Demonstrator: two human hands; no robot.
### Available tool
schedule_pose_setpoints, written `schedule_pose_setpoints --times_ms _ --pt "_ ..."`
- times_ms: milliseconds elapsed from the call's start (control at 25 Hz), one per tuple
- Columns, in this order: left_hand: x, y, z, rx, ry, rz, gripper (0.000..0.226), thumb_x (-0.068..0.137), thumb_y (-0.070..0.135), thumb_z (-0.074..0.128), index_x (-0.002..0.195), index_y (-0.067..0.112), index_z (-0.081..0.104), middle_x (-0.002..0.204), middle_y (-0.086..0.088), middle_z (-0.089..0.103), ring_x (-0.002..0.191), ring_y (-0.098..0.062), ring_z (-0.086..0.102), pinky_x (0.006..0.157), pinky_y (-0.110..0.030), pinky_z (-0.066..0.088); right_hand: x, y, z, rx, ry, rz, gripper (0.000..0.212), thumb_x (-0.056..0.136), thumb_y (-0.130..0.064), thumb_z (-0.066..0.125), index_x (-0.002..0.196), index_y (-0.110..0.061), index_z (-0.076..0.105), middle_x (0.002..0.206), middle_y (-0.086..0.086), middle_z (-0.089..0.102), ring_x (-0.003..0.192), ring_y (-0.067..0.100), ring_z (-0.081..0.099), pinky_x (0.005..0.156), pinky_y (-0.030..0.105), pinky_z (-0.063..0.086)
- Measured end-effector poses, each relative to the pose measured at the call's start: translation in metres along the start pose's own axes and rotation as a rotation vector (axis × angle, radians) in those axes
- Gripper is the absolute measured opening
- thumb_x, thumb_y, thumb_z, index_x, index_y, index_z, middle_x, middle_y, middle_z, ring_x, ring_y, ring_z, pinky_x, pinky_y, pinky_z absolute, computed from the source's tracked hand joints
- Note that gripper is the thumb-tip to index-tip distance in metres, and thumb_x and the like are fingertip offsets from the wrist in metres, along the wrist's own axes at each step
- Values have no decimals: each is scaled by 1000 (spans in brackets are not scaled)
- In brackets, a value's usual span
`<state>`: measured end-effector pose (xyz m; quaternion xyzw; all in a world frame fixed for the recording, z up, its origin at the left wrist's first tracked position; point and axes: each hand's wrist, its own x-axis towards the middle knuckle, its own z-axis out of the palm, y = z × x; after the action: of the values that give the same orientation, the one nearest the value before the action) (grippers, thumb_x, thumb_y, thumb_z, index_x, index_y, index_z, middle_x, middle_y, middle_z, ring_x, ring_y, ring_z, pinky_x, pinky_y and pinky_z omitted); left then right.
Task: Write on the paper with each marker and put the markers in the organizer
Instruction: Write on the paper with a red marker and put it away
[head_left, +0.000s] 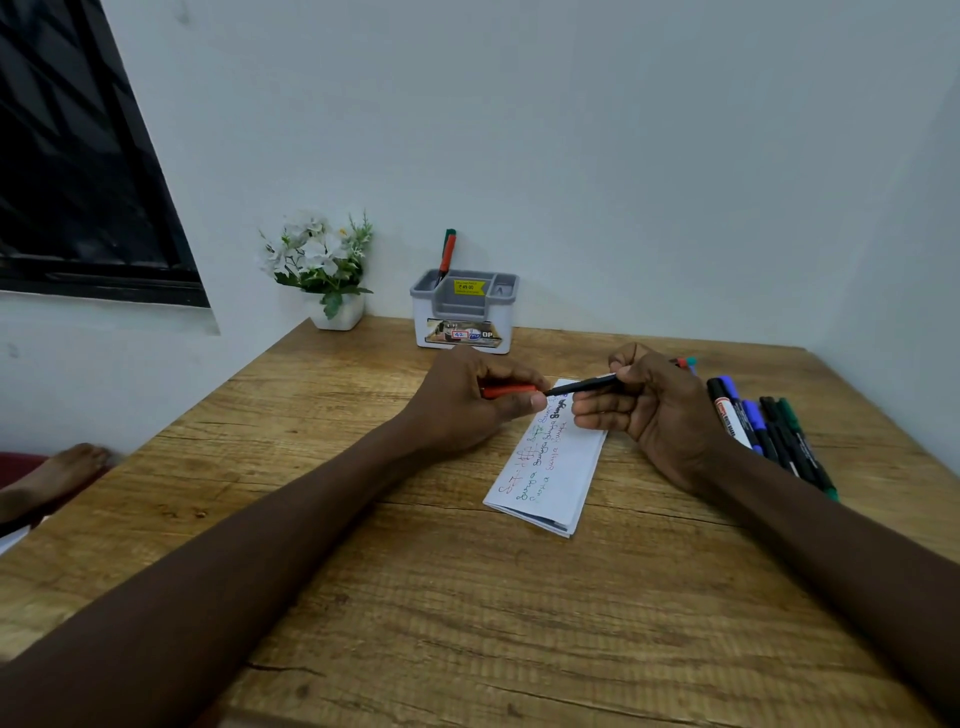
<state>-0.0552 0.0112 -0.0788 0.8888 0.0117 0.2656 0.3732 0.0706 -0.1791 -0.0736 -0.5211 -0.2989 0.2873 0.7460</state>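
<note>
My L hand pinches red cap, R hand curled round black marker; they meet btwn grips, paper underneath.

A wooden table fills the lower view. At eleven o'clock on it, against the white wall, stands a white pot of white flowers. A dark window sits at ten o'clock. A bare foot rests at nine o'clock, beyond the table's edge.
</note>
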Motion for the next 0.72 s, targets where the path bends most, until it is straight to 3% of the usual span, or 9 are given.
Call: schedule_pose_setpoints --times_ms 120,200,240,320,440,560,720 --pt "-1 0 1 7 -7 8 25 87 19 81 112 20 79 92 22 75 80 6 69 72 -13 51 0 0 -1 -5 16 -8 25 99 -2 42 81 -7 58 77 26 74 66 30 76 62 36 64" --pt "-2 1 3 13 -12 17 25 89 20 78 114 18 78 98 11 78 80 4 70 72 -13 52 0 2 -2 -81 4 -11 15 98 -2 55 87 -1 65 82 27 74 70 28 77 65 34 65" --pt "-2 2 3 -8 -18 5 23 91 20 76 114 16 78 96 7 79 76 1 71 69 -14 53 -1 3 -2 -134 -17 -10 9 94 -4 64 90 3 68 85 27 74 72 27 77 66 33 65" --pt "-2 2 2 -38 -29 -9 15 95 19 71 107 14 79 80 12 77 62 -3 70 61 -17 55 -2 6 -2 -236 -61 -1 18 83 -11 75 93 4 72 87 27 75 73 27 76 68 32 65" --pt "-2 1 3 -7 -30 12 13 97 17 69 92 25 78 63 18 71 54 -7 66 58 -26 57 -2 7 -2 -346 -79 -24 19 85 -12 73 97 4 73 85 26 75 68 25 75 66 33 65" --pt "-2 0 10 -29 -17 -16 13 97 14 68 100 10 80 67 5 72 51 -9 63 53 -28 55 -5 7 1 -426 -69 -82 13 91 -5 68 95 7 72 79 23 75 62 23 74 61 32 64" --pt "-2 1 14 -53 -34 -61 16 99 14 66 102 7 80 68 -2 72 50 -11 62 53 -22 51 -4 9 2 -533 -81 -133 16 95 -8 66 92 8 70 73 21 74 58 24 72 56 31 61"
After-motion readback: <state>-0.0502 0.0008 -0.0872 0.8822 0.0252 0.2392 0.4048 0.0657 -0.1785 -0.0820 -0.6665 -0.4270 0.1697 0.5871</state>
